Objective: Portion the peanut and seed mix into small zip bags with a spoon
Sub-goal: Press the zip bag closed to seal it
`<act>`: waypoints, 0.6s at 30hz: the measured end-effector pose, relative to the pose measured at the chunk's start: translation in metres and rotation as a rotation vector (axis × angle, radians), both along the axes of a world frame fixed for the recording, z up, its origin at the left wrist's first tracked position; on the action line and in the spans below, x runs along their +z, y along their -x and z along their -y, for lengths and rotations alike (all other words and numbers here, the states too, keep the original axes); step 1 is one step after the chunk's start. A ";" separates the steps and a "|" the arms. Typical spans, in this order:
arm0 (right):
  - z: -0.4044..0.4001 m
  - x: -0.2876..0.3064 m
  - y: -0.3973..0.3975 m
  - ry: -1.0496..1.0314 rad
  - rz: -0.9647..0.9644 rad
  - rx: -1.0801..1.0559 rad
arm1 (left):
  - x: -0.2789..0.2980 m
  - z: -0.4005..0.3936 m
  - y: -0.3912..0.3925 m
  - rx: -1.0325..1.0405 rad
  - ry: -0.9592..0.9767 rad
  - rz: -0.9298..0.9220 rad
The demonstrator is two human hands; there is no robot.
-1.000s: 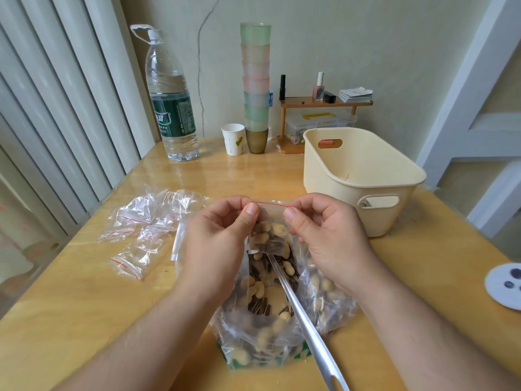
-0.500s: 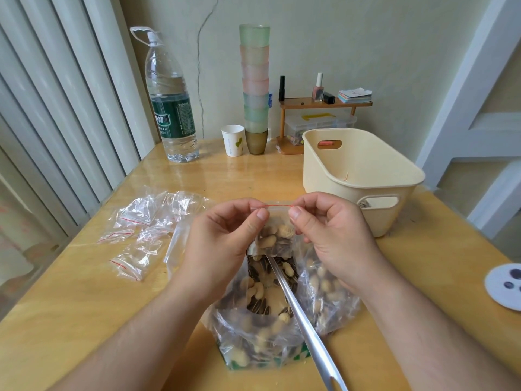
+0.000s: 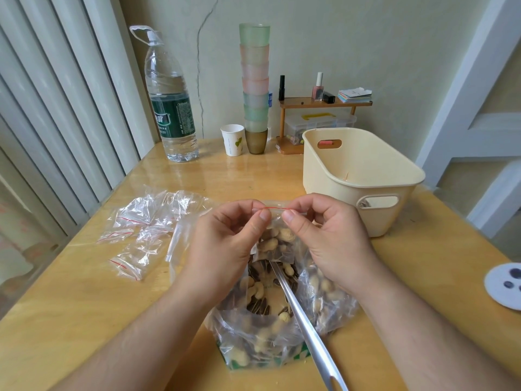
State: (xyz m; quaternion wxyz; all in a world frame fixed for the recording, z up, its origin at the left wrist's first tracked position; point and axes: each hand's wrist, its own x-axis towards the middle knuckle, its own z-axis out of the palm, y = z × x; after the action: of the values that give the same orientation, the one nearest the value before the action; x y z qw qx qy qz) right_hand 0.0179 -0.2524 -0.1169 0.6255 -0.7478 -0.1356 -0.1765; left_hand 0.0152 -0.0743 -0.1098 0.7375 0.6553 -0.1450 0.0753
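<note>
A small clear zip bag (image 3: 277,238) with a red seal line holds peanuts and seeds. My left hand (image 3: 225,244) and my right hand (image 3: 329,238) each pinch its top strip between thumb and forefinger, thumbs close together. It hangs over a large open plastic bag (image 3: 270,328) full of peanuts and striped sunflower seeds on the table. A metal spoon (image 3: 304,328) lies in that large bag, its handle pointing toward me; its bowl is hidden under the small bag.
Several empty small zip bags (image 3: 146,230) lie to the left. A cream plastic basket (image 3: 358,179) stands at the right. At the back are a water bottle (image 3: 170,108), a paper cup (image 3: 232,140), a stack of cups (image 3: 255,88) and a small shelf (image 3: 321,108). A white disc (image 3: 504,286) lies far right.
Both hands have lifted the small bag slightly, and the thumbs have slid along its top strip toward each other. The spoon and the large bag have stayed in place.
</note>
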 end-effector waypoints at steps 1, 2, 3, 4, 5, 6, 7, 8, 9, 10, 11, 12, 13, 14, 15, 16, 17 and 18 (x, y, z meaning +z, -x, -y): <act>0.001 0.000 0.000 -0.013 -0.006 -0.008 | 0.001 0.000 0.000 -0.001 0.025 -0.015; 0.001 0.001 0.000 -0.027 -0.015 -0.012 | 0.001 0.000 0.000 0.003 0.038 -0.021; 0.002 0.001 0.000 -0.040 -0.023 -0.013 | 0.001 0.000 0.000 0.010 0.036 -0.019; 0.002 0.001 0.000 -0.049 -0.031 -0.008 | 0.001 -0.001 -0.001 0.012 0.028 -0.016; 0.002 0.001 -0.001 -0.057 -0.035 -0.001 | 0.001 -0.002 -0.001 0.011 0.024 -0.016; 0.002 0.001 -0.001 -0.058 -0.036 0.003 | 0.001 -0.003 -0.002 0.008 0.026 -0.019; 0.001 0.001 -0.002 -0.057 -0.033 0.007 | 0.001 -0.004 -0.002 0.003 0.032 -0.022; 0.001 0.001 -0.002 -0.054 -0.029 0.007 | 0.002 -0.004 -0.002 -0.003 0.039 -0.024; 0.001 0.001 -0.002 -0.052 -0.026 0.005 | 0.003 -0.003 -0.001 -0.011 0.045 -0.025; 0.001 0.001 -0.002 -0.051 -0.023 0.005 | 0.004 -0.003 0.000 -0.016 0.046 -0.027; 0.002 0.001 -0.002 -0.052 -0.020 0.004 | 0.004 -0.003 0.000 -0.021 0.044 -0.030; 0.002 0.001 -0.002 -0.048 -0.015 0.001 | 0.004 -0.003 -0.001 -0.031 0.044 -0.036; 0.002 0.002 -0.002 -0.042 -0.008 -0.006 | 0.004 -0.003 -0.001 -0.045 0.050 -0.043; 0.002 0.002 -0.002 -0.035 -0.001 -0.010 | 0.004 -0.003 -0.001 -0.057 0.057 -0.049; 0.001 0.002 -0.002 -0.031 0.002 -0.011 | 0.003 -0.003 -0.001 -0.064 0.057 -0.049; 0.000 0.002 -0.002 -0.033 -0.002 -0.008 | 0.003 -0.003 -0.001 -0.064 0.046 -0.044; -0.001 0.002 -0.001 -0.038 -0.007 -0.003 | 0.003 -0.002 0.000 -0.060 0.034 -0.038; -0.001 0.003 -0.001 -0.042 -0.014 0.002 | 0.004 -0.001 0.000 -0.056 0.032 -0.034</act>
State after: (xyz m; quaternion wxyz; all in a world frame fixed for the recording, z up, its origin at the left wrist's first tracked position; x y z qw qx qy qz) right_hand 0.0191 -0.2509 -0.1144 0.6423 -0.7354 -0.1285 -0.1735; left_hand 0.0147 -0.0734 -0.1063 0.7522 0.6402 -0.1495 0.0455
